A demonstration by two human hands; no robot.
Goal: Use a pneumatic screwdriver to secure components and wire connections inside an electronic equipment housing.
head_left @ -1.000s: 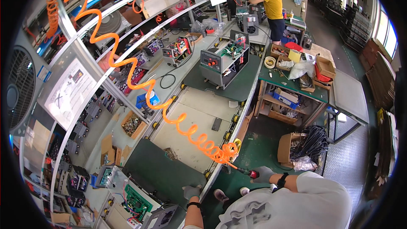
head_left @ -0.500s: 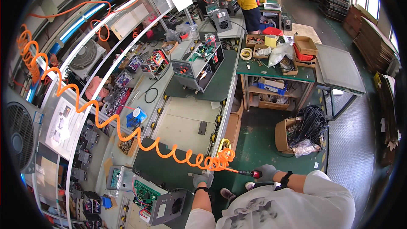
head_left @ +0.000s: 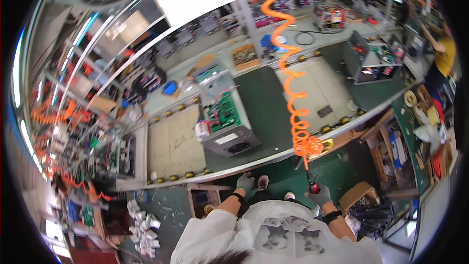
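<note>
My right hand [head_left: 320,196], in a grey glove, is closed around a red and black air screwdriver [head_left: 313,186], held in front of my body. From the tool an orange coiled hose [head_left: 296,102] runs up over the bench. My left hand [head_left: 245,181], also gloved, hangs just short of the bench's front edge, fingers apart and nothing visible in it. On the bench ahead stands a grey metal machine case [head_left: 232,139] with its side off, showing a green circuit board [head_left: 222,112] and wires. A second opened case [head_left: 373,58] sits farther right on the same line.
A roller conveyor bench [head_left: 273,156] with a metal edge runs across in front. A cardboard box of black cables [head_left: 369,210] is on the floor at right. White pieces [head_left: 142,227] lie on the floor at left. A person in yellow [head_left: 443,51] works at far right.
My view has turned left, so the bench now lies across in front. My left hand has come away from the bench edge. The screwdriver stays in my right hand.
</note>
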